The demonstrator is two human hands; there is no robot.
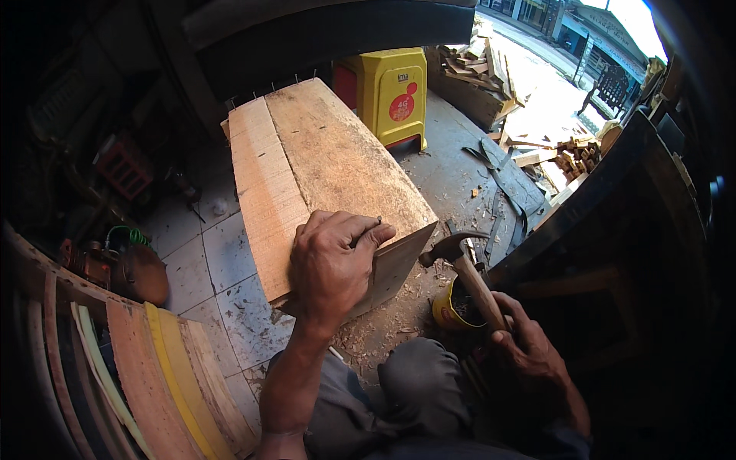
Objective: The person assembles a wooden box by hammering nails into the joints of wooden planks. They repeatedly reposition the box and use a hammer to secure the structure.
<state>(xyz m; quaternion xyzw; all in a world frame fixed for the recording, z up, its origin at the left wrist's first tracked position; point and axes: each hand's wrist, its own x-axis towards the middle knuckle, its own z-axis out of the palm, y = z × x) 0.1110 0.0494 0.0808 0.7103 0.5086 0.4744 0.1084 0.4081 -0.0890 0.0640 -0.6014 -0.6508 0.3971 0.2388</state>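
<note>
A wooden box-like piece point(337, 157) made of joined boards lies in front of me, its top dusted with sawdust. My left hand point(331, 257) rests on its near end, thumb and forefinger pinching a nail point(379, 220) whose head shows above the fingertips. Off the box's near right corner, my right hand point(529, 337) grips a claw hammer point(477, 285) by its wooden handle. The hammer's metal head is raised beside the corner, apart from the nail. Several nails point(277, 83) stick up along the box's far edge.
A yellow plastic stool point(392, 100) stands behind the box. Below the hammer sits a yellow tub point(452, 310) with dark contents. Wood scraps point(491, 65) are piled at the far right, and black strips point(498, 180) lie on the floor. Boards point(146, 368) lean at the lower left, near a compressor point(142, 272).
</note>
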